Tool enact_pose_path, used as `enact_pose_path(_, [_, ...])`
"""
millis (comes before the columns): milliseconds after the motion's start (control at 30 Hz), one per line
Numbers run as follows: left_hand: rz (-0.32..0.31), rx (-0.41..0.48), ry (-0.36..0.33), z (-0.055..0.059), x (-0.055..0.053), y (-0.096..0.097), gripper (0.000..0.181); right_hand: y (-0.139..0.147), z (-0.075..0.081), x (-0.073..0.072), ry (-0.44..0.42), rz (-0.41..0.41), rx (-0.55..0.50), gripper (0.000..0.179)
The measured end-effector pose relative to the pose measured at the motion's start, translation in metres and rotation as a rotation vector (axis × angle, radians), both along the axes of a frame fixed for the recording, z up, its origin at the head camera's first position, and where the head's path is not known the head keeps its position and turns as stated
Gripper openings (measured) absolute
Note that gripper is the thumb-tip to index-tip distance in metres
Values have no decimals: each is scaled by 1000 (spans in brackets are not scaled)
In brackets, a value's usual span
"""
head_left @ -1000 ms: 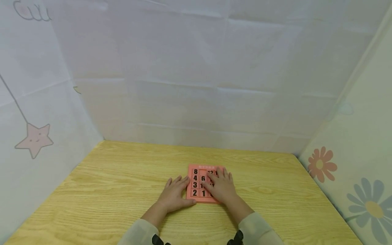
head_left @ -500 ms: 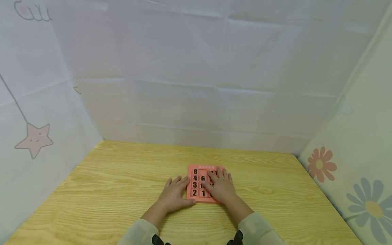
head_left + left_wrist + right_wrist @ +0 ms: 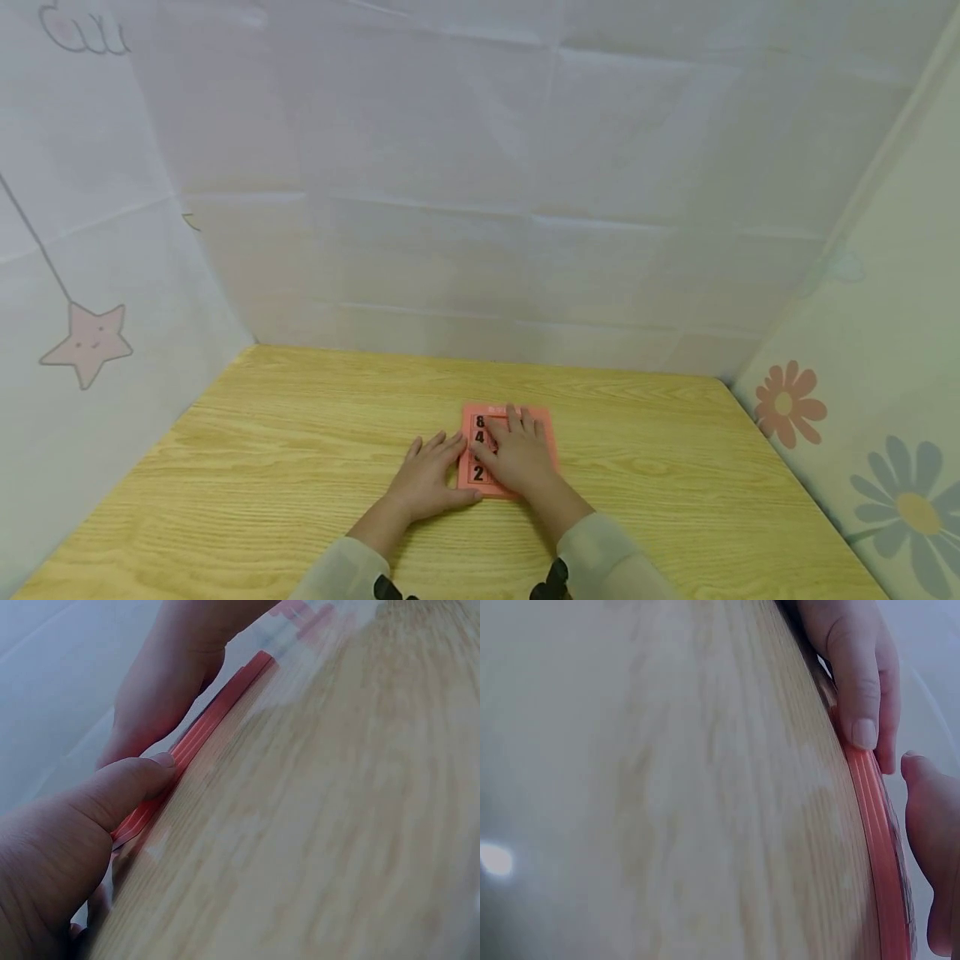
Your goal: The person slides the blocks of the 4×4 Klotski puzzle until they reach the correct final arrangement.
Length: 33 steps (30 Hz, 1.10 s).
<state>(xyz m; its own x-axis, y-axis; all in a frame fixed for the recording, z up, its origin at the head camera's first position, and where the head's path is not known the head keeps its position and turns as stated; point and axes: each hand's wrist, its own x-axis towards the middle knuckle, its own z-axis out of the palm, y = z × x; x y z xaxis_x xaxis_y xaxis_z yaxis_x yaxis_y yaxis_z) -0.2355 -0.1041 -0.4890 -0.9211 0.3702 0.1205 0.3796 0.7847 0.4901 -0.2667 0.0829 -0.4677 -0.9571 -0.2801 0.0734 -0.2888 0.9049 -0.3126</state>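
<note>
A flat coral-red number slide puzzle (image 3: pixel 478 473) lies on the table, with black 8, 4 and 2 showing in its left column. My left hand (image 3: pixel 427 482) holds its near left corner: the thumb (image 3: pixel 142 782) presses the near edge while the fingers lie along the left side. Spread over the tiles is my right hand (image 3: pixel 517 458), its fingers pointing to the far edge and hiding most of the numbers. In the right wrist view the puzzle's near edge (image 3: pixel 881 847) runs beneath the right thumb (image 3: pixel 922 780), which stands a little above the face.
The wood-grain table (image 3: pixel 315 417) extends on both sides of the puzzle. A pale cloth backdrop (image 3: pixel 480 250) rises behind it, and printed side panels carry a pink star (image 3: pixel 86 343) and flowers (image 3: pixel 783 404).
My right hand has slid left across the puzzle, covering the middle columns and baring the right rim. My left hand stays at the near left corner.
</note>
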Motion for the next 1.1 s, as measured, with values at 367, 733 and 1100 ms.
enact_pose_path(367, [-13,18,-2,3,2,1,87,-13,4,-1,-33,39,51,63])
enact_pose_path(733, [-10,12,-2,3,1,1,85,-9,1,-1,-20,37,39,63])
enact_pose_path(1100, [-9,2,-3,3,2,-1,91,-1,-4,-2,-1,24,49,61])
